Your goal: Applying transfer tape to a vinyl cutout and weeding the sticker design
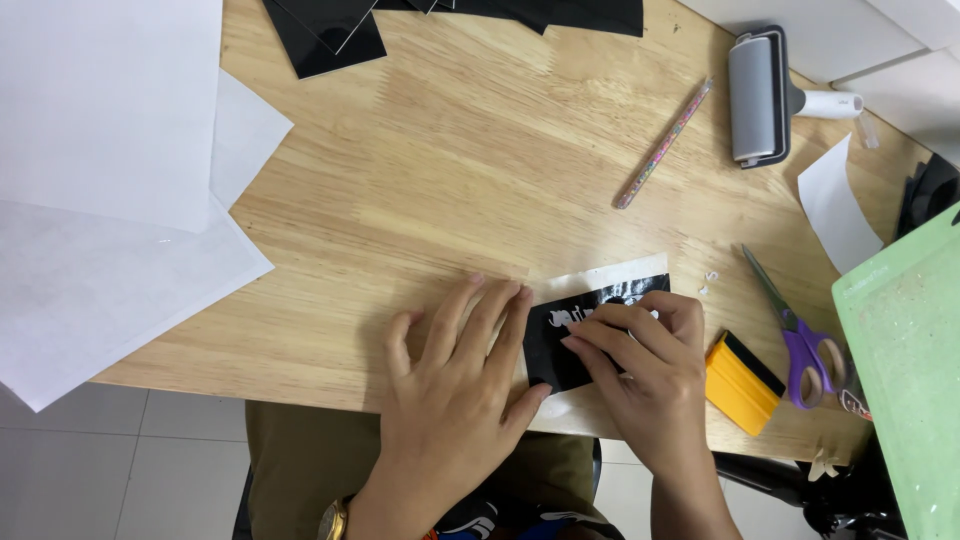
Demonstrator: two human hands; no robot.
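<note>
Hands on black vinyl sheet, yellow squeegee, purple scissors beside

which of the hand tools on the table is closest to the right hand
The yellow squeegee, lying just beside the right hand. The purple-handled scissors lie farther right, and the grey roller and patterned pen sit toward the table's far side.

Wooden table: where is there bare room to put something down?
The widest bare patch of the wooden table lies between the white paper sheets, the black sheets and the speckled pen. It is crowded at the right, around the purple-handled scissors, yellow scraper and green cutting mat.
</note>
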